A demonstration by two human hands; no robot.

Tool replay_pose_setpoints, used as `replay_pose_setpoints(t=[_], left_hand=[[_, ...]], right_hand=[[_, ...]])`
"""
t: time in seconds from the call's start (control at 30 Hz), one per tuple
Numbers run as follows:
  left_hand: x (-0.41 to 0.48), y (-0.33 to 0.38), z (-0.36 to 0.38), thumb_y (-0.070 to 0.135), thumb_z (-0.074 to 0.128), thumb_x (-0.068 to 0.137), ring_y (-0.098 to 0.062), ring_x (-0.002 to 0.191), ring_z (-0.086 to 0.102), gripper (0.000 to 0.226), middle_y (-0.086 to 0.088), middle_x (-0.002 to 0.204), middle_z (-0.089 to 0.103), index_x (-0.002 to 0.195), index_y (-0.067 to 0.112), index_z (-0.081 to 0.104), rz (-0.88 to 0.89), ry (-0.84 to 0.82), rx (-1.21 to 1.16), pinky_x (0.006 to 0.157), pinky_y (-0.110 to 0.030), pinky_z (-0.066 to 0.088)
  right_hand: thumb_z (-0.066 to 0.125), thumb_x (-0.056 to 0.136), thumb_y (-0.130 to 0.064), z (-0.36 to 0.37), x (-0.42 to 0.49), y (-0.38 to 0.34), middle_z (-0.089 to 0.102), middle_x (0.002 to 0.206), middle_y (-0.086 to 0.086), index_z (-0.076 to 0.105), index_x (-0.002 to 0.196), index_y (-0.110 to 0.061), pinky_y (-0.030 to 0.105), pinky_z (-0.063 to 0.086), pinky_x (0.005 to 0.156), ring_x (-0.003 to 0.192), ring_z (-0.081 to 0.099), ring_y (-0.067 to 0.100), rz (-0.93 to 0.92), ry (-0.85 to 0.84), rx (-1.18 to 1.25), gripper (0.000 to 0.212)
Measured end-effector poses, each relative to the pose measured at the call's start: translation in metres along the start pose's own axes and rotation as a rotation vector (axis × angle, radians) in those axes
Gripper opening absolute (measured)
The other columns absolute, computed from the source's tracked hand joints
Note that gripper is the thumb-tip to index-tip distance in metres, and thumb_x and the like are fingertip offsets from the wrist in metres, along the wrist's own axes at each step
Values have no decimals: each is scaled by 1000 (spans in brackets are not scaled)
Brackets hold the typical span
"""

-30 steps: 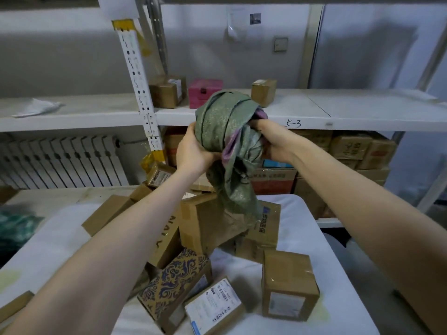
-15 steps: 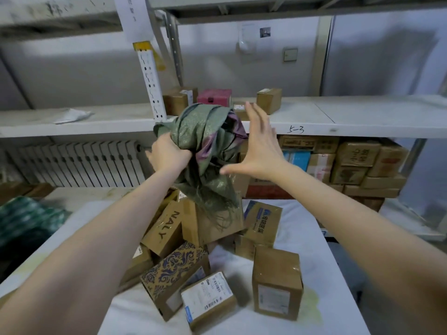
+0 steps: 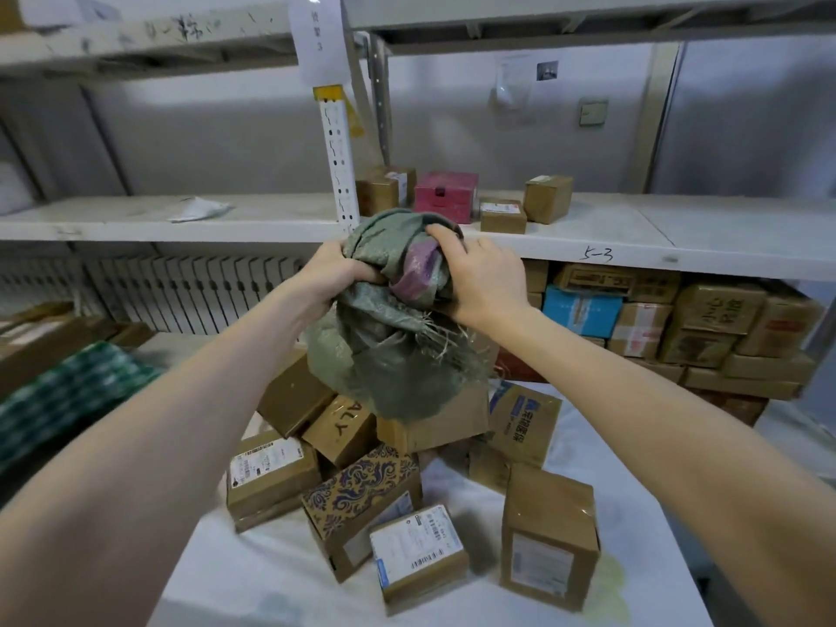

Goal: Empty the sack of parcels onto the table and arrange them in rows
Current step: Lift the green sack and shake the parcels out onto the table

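A green woven sack [image 3: 389, 355] with a purple patch is bunched up in the air above a heap of parcels. My left hand [image 3: 332, 278] grips its left side and my right hand [image 3: 479, 278] clutches its top right. Below, several brown cardboard parcels lie jumbled on the white table [image 3: 271, 576]: a patterned box [image 3: 362, 491], a labelled box [image 3: 418, 549], an upright taped box [image 3: 549, 531], a labelled box [image 3: 269, 472] at the left and one with blue print [image 3: 524, 418]. The sack's hem hides part of the pile.
A white shelf [image 3: 633, 237] runs behind the table with a pink box [image 3: 445, 194] and small brown boxes on it. More cartons [image 3: 705, 323] are stacked under it at right. A green checked cloth [image 3: 68, 395] lies at left, a radiator behind.
My right hand, which had let go and spread open half a second ago, has closed on the sack again. The sack is bunched tighter and the view has tilted up.
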State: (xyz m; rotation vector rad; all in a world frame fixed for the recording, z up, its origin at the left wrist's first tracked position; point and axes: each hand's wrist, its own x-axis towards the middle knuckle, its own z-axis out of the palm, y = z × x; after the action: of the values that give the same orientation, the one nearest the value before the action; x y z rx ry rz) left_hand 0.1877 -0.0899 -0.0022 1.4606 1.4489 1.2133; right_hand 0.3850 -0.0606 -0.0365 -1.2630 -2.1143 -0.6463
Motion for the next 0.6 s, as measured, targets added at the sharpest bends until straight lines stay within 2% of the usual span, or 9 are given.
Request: replay_pose_setpoints(t=[0.1,0.17,0.23,0.3,0.33,0.43,0.5,0.57,0.6], left_hand=[[-2,-2,-24,9,77,63,-32,107,64,57,-10,107,69,116,11,59,-6,-70,-74,91,-41,53],[0,-7,-43,19,81,61,-24,106,64,78,-6,115,64,132,15,49,38,-85,-111,90,-36,53],[0,-19,-66,27,88,56,-18,109,61,106,-4,124,56,146,23,31,92,12,-113,90,-33,52],[-2,-36,-91,37,91,57,-18,120,52,115,-4,136,47,149,26,23,143,138,6,96,-36,48],[-2,-44,-102,46,89,56,-23,129,45,117,-6,144,39,150,26,22,132,205,106,103,-42,44],[4,-56,-126,64,80,56,-35,143,24,126,-15,158,15,152,23,10,-96,362,240,114,-53,28],[8,-58,-139,74,77,49,-38,144,22,137,-14,160,14,153,20,7,-310,328,144,113,-58,26],[13,-61,-154,79,79,33,-38,136,39,140,-9,152,36,149,21,28,-479,143,-147,107,-61,32],[12,-61,-158,77,80,35,-35,126,51,129,-8,141,52,142,16,43,-511,31,-291,103,-59,39]], right_hand=[[75,70,-30,2,12,-16,68,102,7,38,140,-24,35,49,66,92,63,32,43,1,61,80],[72,73,-32,5,23,-32,69,98,5,39,137,-27,37,53,65,89,64,31,89,12,89,73],[71,75,-34,7,34,-50,69,95,5,39,136,-28,38,53,64,86,64,31,127,28,124,68],[71,77,-35,9,46,-71,68,94,4,38,136,-28,36,53,64,86,64,29,198,40,170,68],[71,77,-37,11,51,-81,68,94,3,38,136,-29,35,52,64,86,64,28,257,45,196,68],[72,75,-42,15,66,-109,68,94,3,38,135,-29,34,51,66,87,64,29,433,62,238,70],[74,73,-43,18,74,-128,69,96,4,37,136,-29,33,48,66,88,65,30,500,66,250,74],[75,72,-41,21,80,-150,69,100,4,39,135,-27,32,45,66,93,64,30,578,73,302,74],[75,72,-39,22,82,-158,68,103,4,40,133,-26,31,43,66,96,64,29,620,65,349,71]])
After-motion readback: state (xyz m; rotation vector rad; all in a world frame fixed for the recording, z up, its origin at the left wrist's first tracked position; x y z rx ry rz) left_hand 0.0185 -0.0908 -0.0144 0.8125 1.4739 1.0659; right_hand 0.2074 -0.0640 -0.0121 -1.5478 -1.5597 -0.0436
